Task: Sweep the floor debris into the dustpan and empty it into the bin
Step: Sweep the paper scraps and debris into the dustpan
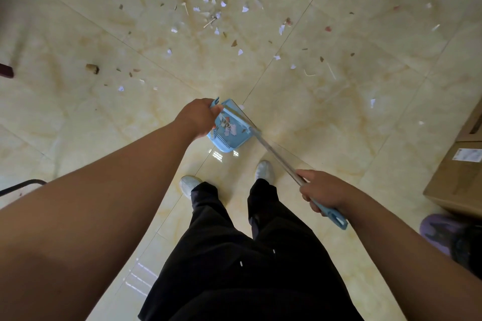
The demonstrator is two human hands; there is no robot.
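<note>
Dustpan (227, 142) was held in front of the shoes (264, 171), its top edge gripped by the left hand (198, 118) | scraps (229, 126) were seen inside it | broom handle (276, 156) was gripped by the right hand (322, 191) | debris (245, 9) was spread over the floor (339, 112)

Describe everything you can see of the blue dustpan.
The dustpan is light blue, plastic by its look, with a ribbed strip near one wall. Inside lie paper scraps and debris. The left hand grips its handle at the upper left. The broom, blurred, meets its right edge. Whether it touches the floor is unclear.
</note>
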